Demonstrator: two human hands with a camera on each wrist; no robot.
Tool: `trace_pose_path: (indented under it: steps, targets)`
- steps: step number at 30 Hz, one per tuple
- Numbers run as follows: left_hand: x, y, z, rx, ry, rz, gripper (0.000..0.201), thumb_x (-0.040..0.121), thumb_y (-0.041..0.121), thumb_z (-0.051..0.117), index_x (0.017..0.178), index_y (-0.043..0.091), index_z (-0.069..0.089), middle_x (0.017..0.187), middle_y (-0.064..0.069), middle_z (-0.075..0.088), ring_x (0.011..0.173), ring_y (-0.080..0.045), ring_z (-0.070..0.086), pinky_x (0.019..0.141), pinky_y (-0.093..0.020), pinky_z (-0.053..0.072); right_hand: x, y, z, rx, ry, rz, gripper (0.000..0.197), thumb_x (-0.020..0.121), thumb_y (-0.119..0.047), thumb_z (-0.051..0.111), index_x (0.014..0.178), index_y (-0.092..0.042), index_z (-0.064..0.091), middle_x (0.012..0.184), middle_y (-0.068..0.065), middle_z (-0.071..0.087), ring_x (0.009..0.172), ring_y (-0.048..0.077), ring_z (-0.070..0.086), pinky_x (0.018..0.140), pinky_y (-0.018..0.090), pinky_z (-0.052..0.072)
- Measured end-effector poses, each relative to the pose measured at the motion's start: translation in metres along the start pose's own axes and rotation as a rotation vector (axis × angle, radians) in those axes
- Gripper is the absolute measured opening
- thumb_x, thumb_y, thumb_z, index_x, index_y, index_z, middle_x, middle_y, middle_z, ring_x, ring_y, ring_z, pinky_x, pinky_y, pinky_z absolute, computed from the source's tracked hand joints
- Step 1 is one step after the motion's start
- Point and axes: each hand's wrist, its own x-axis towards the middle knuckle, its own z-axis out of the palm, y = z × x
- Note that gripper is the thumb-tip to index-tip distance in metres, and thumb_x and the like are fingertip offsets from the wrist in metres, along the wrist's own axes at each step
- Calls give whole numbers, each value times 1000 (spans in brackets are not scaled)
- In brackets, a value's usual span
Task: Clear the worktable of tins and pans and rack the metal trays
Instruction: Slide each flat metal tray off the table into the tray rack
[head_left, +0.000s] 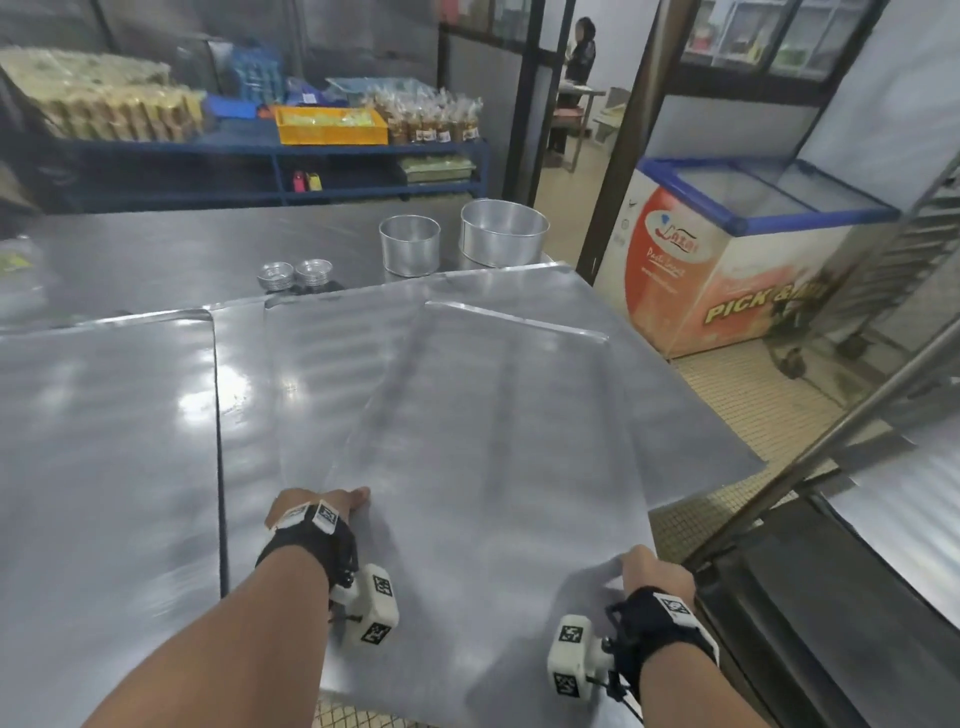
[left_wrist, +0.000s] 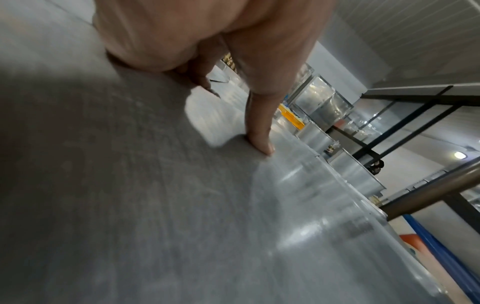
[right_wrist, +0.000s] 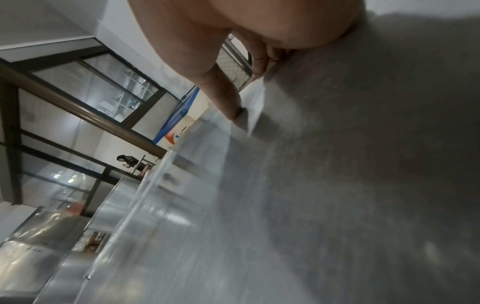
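Observation:
A large flat metal tray (head_left: 493, 415) is lifted off the worktable and tilted toward the right. My left hand (head_left: 317, 512) grips its near left edge, thumb (left_wrist: 261, 142) on top and fingers curled under. My right hand (head_left: 652, 571) grips the near right corner, thumb (right_wrist: 231, 107) on the tray (right_wrist: 337, 185) and fingers wrapped under the edge. Another flat tray (head_left: 104, 441) lies on the table at the left. Two round cake tins (head_left: 410, 244) (head_left: 501, 231) and two stacks of small tart tins (head_left: 296, 274) stand at the table's far side.
A tray rack (head_left: 852, 545) stands close on the right, its slanted post (head_left: 831, 436) near the tray's right edge. A chest freezer (head_left: 727, 260) sits beyond it. Blue shelving (head_left: 280, 150) with packed goods lines the back wall. A person (head_left: 579, 57) stands in the far doorway.

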Motion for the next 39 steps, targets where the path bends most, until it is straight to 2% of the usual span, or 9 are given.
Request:
trace_pose_path:
  steps: [3, 7, 13, 20, 23, 26, 30, 33, 39]
  targets:
    - [-13, -19, -21, -31, 69, -23, 69, 58, 47, 91, 99, -3, 65, 88, -20, 69, 77, -34, 67, 84, -44, 56, 2, 4, 6, -55, -37, -63, 38, 65, -20, 63, 92, 6, 71, 90, 19, 70, 75, 34, 68, 73, 41, 58]
    - [-28, -46, -56, -35, 128, -39, 68, 67, 48, 85, 104, -3, 61, 99, -17, 66, 85, -35, 64, 83, -39, 54, -31, 0, 11, -86, -137, -103, 32, 84, -15, 59, 103, 10, 64, 100, 19, 64, 84, 34, 58, 69, 37, 43]
    - [-42, -98, -108, -81, 260, -101, 59, 71, 46, 83, 99, -2, 65, 98, -20, 69, 90, -37, 66, 93, -44, 53, -54, 6, 43, -161, -229, -188, 36, 85, -10, 59, 115, 10, 62, 116, 25, 66, 91, 37, 62, 70, 34, 43]
    - [-53, -159, -158, -164, 328, -180, 57, 77, 54, 75, 101, 3, 69, 89, -14, 66, 83, -31, 63, 81, -34, 51, -94, 7, 82, -253, -334, -252, 37, 87, -7, 62, 119, 11, 61, 118, 26, 65, 99, 41, 62, 74, 32, 42]
    - [-53, -184, -182, -228, 355, -152, 61, 79, 48, 77, 120, 4, 67, 111, -18, 68, 105, -35, 65, 89, -39, 50, -119, 12, 101, -286, -384, -298, 39, 87, -7, 62, 122, 11, 59, 118, 25, 65, 87, 35, 55, 73, 31, 40]
    - [-53, -206, -205, -305, 397, -174, 66, 79, 34, 82, 127, -6, 61, 129, -24, 62, 120, -38, 59, 96, -41, 48, -145, 17, 124, -305, -412, -343, 39, 89, -10, 61, 123, 9, 60, 118, 22, 65, 99, 38, 62, 72, 31, 41]
    - [-44, -229, -238, -350, 411, -304, 60, 67, 42, 88, 100, -3, 68, 95, -22, 70, 89, -41, 67, 91, -47, 54, -179, 22, 153, -350, -428, -363, 36, 91, -11, 61, 121, 8, 63, 119, 21, 66, 97, 35, 64, 70, 30, 40]
    - [-29, -245, -263, -341, 416, -337, 60, 63, 45, 89, 89, -2, 64, 85, -19, 69, 80, -39, 68, 87, -48, 56, -205, 28, 175, -353, -422, -355, 35, 88, -9, 62, 118, 11, 63, 117, 24, 67, 100, 39, 65, 71, 31, 41]
    - [8, -263, -318, -273, 406, -368, 69, 65, 48, 87, 104, -3, 64, 88, -22, 66, 75, -37, 66, 71, -40, 52, -250, 41, 221, -362, -425, -363, 34, 87, -11, 63, 114, 9, 64, 113, 23, 67, 94, 40, 64, 71, 33, 43]
